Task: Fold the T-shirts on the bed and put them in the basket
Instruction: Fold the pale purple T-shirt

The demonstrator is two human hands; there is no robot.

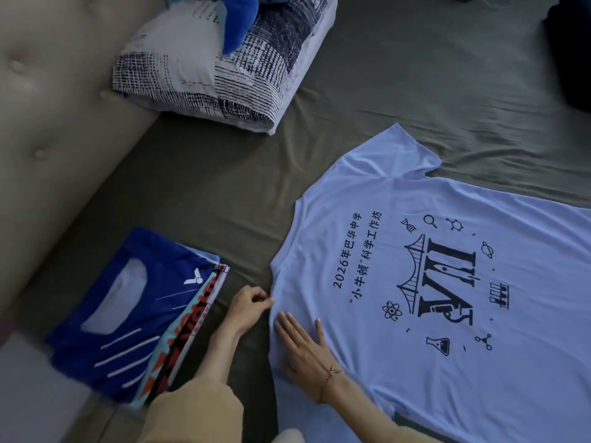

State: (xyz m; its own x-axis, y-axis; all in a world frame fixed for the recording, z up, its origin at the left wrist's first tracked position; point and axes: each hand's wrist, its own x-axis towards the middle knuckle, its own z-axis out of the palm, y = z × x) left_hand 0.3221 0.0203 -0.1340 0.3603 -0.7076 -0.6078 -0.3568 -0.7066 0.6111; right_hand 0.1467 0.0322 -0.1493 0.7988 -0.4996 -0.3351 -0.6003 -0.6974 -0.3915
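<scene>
lying spread flat on the dark green sheet [399, 100], a light blue t-shirt [367, 193] fills the right and near part of the head view, its printed side up with dark chinese text and science drawings around a large "vii". one short sleeve points toward the far side. the left hand [248, 306] sits at the shirt's left edge with fingers curled, pinching the hem of the fabric between thumb and fingertips. the right hand [303, 343] lies flat on the shirt just beside it, fingers straight and slightly spread, pressing the cloth down; a thin bracelet [332, 374] circles its wrist. a tan sleeve [198, 414] covers the left forearm.

to the left, near the beige padded headboard [48, 107], a stack of folded shirts [134, 318] rests on the sheet, a bright blue one with white stripes on top and colourful edges showing beneath. far left lies a pillow [208, 68] with a black and white pattern, with a blue plush toy [240, 17] on it.
</scene>
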